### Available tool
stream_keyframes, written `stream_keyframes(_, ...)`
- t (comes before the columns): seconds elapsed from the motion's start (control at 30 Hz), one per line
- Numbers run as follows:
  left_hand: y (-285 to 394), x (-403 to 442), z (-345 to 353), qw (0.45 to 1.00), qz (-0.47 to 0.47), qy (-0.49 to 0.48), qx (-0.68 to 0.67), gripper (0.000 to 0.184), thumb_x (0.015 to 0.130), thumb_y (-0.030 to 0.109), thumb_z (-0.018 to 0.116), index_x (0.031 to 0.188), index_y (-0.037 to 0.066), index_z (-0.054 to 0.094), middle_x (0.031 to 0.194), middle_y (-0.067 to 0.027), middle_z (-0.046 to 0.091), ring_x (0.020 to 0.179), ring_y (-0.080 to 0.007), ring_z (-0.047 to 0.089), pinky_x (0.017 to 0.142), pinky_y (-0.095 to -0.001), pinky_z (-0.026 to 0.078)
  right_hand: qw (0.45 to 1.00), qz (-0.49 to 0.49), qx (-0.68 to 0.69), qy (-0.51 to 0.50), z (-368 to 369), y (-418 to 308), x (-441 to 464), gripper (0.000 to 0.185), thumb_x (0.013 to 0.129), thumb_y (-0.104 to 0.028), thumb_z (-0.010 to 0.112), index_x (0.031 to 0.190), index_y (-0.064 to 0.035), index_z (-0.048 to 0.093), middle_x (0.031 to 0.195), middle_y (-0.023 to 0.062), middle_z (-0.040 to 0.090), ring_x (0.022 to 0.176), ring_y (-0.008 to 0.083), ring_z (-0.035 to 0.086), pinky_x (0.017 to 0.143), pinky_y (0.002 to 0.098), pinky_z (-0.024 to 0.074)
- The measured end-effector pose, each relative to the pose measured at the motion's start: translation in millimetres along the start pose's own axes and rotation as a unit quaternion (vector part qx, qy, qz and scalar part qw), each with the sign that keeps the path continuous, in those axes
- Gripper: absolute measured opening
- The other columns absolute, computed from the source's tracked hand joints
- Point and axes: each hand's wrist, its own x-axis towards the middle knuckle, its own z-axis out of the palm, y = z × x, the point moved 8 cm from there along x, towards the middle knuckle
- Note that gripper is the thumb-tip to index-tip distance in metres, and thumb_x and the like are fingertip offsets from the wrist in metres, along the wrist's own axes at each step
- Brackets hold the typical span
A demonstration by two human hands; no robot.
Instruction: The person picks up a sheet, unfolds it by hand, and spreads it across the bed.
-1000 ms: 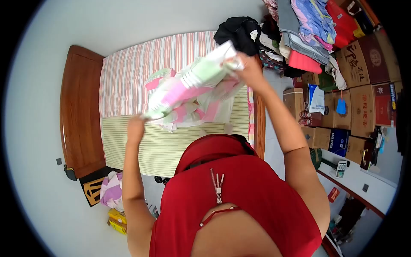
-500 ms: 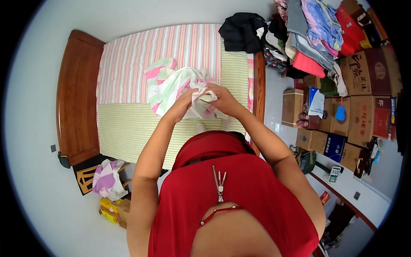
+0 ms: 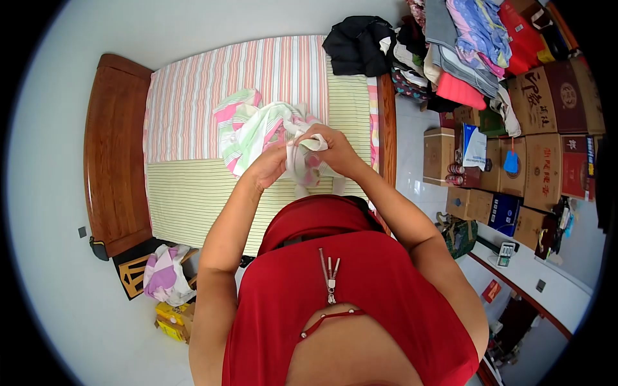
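Note:
A bunched cloth with white, green and pink patterning [image 3: 254,132] lies loosely heaped on the bed, its near part lifted between my hands. My left hand [image 3: 269,166] grips its edge with the fingers closed. Beside it, my right hand [image 3: 335,152] pinches a folded white edge of the same cloth. Round pink marks show on the part hanging below my hands. The folds hide my fingertips in part.
Under the cloth is a bed with a striped sheet [image 3: 193,106] and a green-striped mat [image 3: 193,193]. A wooden headboard [image 3: 116,154] rises at the left. A black jacket [image 3: 360,48], piled clothes [image 3: 460,90] and cardboard boxes [image 3: 543,170] are at the right.
The held edge has turned and spread a little, and more of the part with round pink marks hangs below my hands. My left hand has moved slightly down. The view has shifted slightly.

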Motion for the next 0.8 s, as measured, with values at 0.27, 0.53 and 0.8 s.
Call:
stream_keyframes(0.27, 76, -62, -50, 0.814, 0.387, 0.401, 0.161, 0.023, 0.095, 0.022, 0.048, 0.088, 0.002, 0.057, 0.075, 0.0037, 0.048, 0.071, -0.0065, 0.04, 0.066, -0.0222, 0.036, 0.965, 0.035, -0.197, 0.168, -48, 34, 8, 0.02, 0.073, -0.004, 0.066, 0.093, -0.0053, 0.067, 0.103, 0.0082, 0.053, 0.09, 0.0204, 0.056, 0.077, 0.0288, 0.0454)
stream_keyframes(0.53, 88, -54, -43, 0.845, 0.359, 0.337, 0.209, 0.02, 0.095, 0.017, 0.045, 0.095, 0.003, 0.058, 0.074, 0.0038, 0.047, 0.069, -0.0048, 0.039, 0.061, -0.0218, 0.035, 0.992, 0.098, -0.074, 0.043, -4, 32, 14, 0.018, 0.077, -0.017, 0.071, 0.087, -0.006, 0.06, 0.08, 0.0009, 0.056, 0.072, 0.0095, 0.05, 0.065, 0.0245, 0.0419)
stream_keyframes(0.8, 35, -26, -22, 0.916, 0.264, 0.3, 0.018, 0.019, 0.095, 0.016, 0.043, 0.088, 0.004, 0.057, 0.076, 0.0013, 0.054, 0.066, -0.0042, 0.045, 0.057, -0.0205, 0.038, 0.984, 0.176, -0.028, 0.028, 29, 45, 26, 0.029, 0.073, -0.014, 0.072, 0.094, -0.003, 0.054, 0.087, 0.0063, 0.059, 0.076, 0.0123, 0.055, 0.064, 0.0272, 0.0447)
